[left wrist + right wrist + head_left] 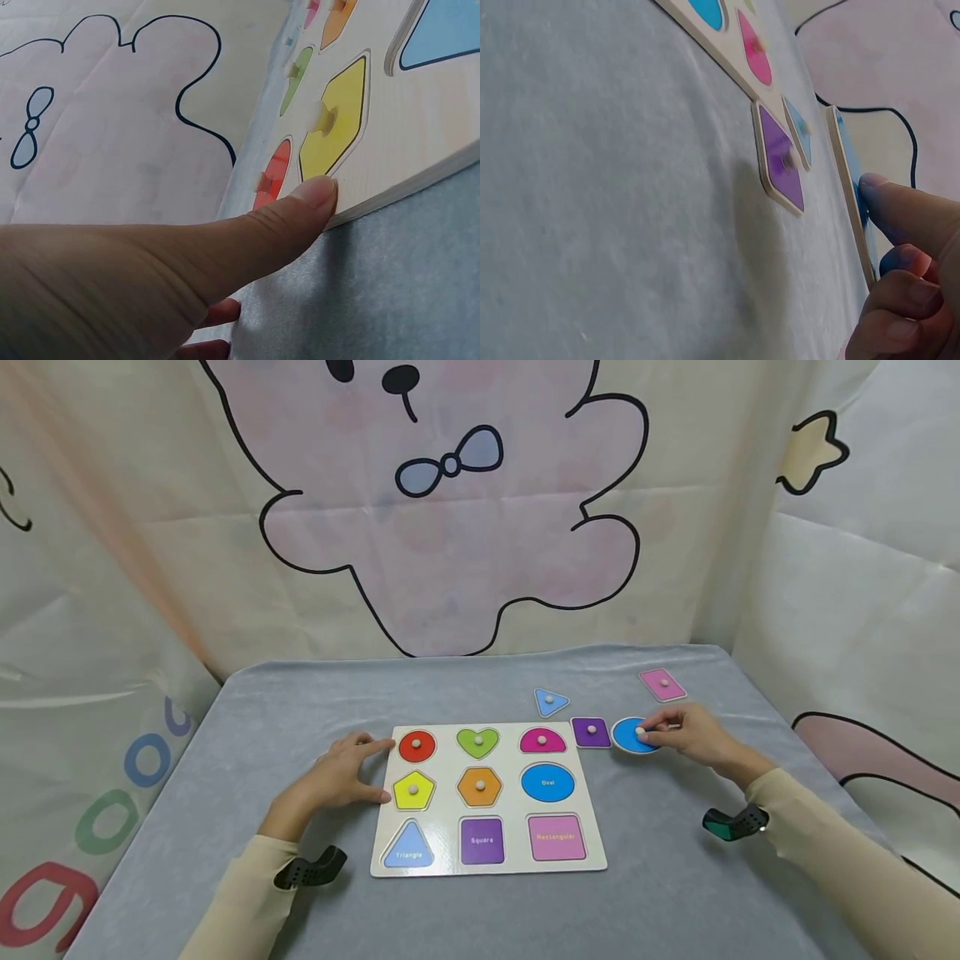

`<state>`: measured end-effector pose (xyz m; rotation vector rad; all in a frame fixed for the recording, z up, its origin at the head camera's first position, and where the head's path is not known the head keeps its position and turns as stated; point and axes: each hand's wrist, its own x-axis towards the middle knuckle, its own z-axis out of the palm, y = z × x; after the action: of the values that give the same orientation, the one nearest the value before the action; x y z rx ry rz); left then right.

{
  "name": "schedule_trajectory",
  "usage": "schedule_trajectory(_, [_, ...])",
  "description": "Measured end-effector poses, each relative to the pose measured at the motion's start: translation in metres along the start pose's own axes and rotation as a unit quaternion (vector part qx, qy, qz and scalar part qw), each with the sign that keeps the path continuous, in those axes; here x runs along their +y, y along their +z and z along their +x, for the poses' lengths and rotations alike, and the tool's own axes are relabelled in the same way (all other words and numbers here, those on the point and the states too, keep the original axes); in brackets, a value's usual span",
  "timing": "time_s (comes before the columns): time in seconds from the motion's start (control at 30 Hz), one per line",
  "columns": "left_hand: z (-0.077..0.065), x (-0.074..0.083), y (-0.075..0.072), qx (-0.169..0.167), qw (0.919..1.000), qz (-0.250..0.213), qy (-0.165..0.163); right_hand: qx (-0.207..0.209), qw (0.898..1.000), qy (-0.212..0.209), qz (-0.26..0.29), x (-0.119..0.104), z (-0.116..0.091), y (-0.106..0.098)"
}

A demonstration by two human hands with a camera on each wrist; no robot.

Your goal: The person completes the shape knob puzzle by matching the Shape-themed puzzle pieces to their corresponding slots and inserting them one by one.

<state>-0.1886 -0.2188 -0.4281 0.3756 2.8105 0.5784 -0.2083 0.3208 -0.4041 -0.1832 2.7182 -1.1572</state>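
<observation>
My right hand (693, 735) pinches the knob of a blue oval puzzle piece (625, 736), which in the right wrist view appears raised off the cloth, its wooden edge (849, 184) showing. At the left edge of the white puzzle board (447, 845), my left hand (339, 774) rests its thumb and fingertips; in the left wrist view the thumb (262, 234) lies on the rim beside the yellow pentagon (341, 124). Knobbed circle, heart, semicircle, pentagon and hexagon pieces sit in the board. The oval (547, 783), triangle, square and rectangle recesses show printed words.
Beyond the board's far right corner lie a purple square piece (591, 733), a light blue triangle piece (551, 702) and a pink rectangle piece (662, 685). Grey cloth (480, 918) covers the table. Printed curtains (525, 543) hang behind it and at both sides.
</observation>
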Motion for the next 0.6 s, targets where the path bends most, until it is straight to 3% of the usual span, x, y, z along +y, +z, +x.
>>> schedule_trajectory(0.23, [-0.001,-0.002,0.001,-0.001,1.0000,0.000,-0.002,-0.009,0.999,-0.018,0.025,-0.004,0.000,0.014])
schedule_trajectory(0.6, [0.000,0.001,-0.001,0.001,1.0000,0.000,0.000,0.002,1.000,-0.020,0.013,-0.022,0.002,0.023])
